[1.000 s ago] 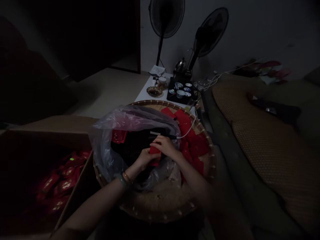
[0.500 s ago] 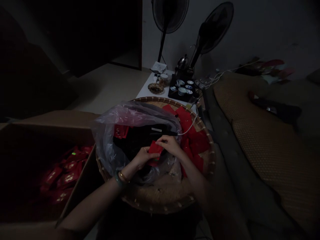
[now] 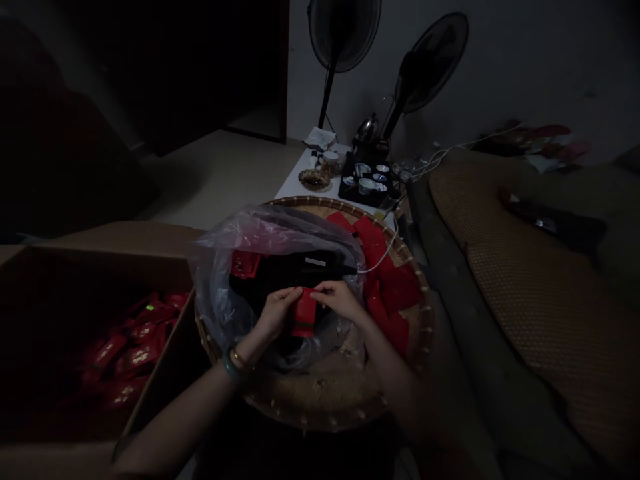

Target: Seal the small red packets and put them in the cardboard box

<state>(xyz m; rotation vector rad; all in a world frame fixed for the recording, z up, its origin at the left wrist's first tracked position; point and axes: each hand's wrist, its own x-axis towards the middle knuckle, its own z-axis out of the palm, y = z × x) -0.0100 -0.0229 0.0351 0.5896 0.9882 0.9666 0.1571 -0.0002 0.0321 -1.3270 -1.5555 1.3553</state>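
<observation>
Between my two hands hangs a small red packet (image 3: 303, 317), upright and gripped near its top edge. My left hand (image 3: 278, 309) pinches its upper left corner, and my right hand (image 3: 339, 298) pinches the upper right. Below them a clear plastic bag (image 3: 213, 293) lies spread open in a round woven bamboo tray (image 3: 320, 403). Dark contents fill the bag, too dim to name, with a red packet (image 3: 245, 263) at its left side. Behind my hands lies a black device (image 3: 325, 270) with a white cable. Flat red packets (image 3: 373, 243) cover the tray's right side.
At left, a cardboard box (image 3: 115, 233) holds several shiny red packets (image 3: 140, 357). Beyond the tray, a white table carries a black tea tray (image 3: 350, 192) with cups and a kettle (image 3: 369, 127). Two fans (image 3: 345, 33) stand behind it. A seat with a woven mat (image 3: 505, 280) is at right.
My left hand has shifted from the packet's lower side up to its top left corner. The packet has turned from tilted to upright between both hands.
</observation>
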